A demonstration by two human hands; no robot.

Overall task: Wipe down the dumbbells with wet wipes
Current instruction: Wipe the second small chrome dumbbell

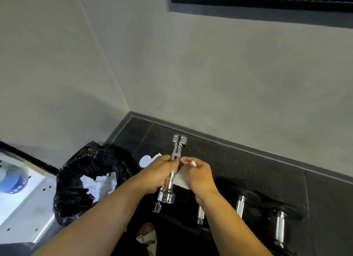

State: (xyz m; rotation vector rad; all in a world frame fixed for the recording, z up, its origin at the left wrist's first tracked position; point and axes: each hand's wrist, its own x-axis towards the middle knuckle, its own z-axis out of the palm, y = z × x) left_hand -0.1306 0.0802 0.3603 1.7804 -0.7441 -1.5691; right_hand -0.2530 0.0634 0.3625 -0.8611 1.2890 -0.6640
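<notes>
Now gripping the chrome dumbbell [176,149] by its handle with the left hand [156,173], fingers curled round it, raised above the dark floor [248,166]. Pinching a white wet wipe [180,180] against that handle with the right hand [200,177]. Lying below, other dumbbells [279,227]; sitting left, a black bin bag [76,179].

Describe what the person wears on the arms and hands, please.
Both forearms are bare to the picture's edge, with no sleeves in view. The left hand and the right hand wear no gloves, and no watch, bracelet or ring shows.
</notes>
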